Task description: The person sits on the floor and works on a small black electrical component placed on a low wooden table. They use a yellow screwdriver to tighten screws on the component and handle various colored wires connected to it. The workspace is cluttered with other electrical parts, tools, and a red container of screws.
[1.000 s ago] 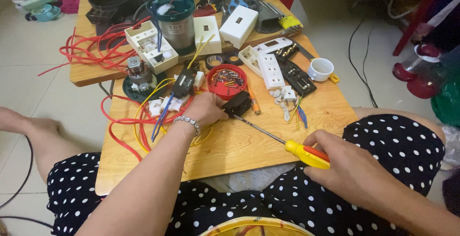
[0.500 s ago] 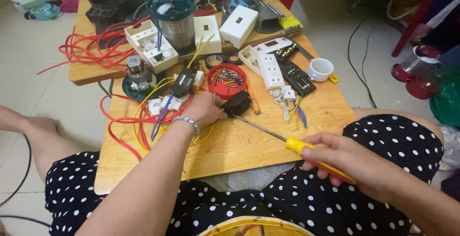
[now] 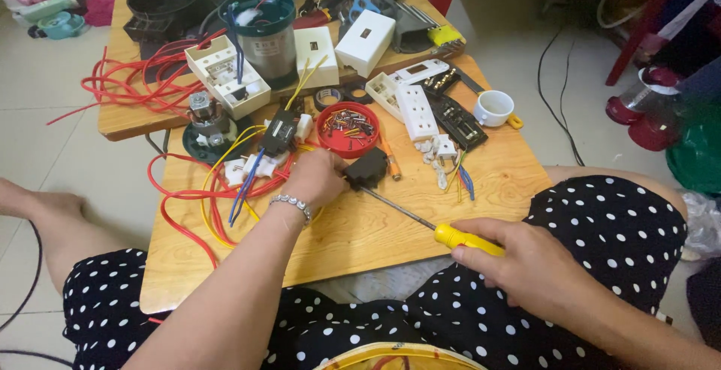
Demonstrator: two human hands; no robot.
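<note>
Left hand pinches a small black part down on the wooden table, just below the red dish of screws. Right hand wraps tight round the yellow-handled screwdriver, shaft angled up-left, tip meeting the black part. Red & yellow wires loop beside the left wrist. White cup sits well off to the right.
</note>
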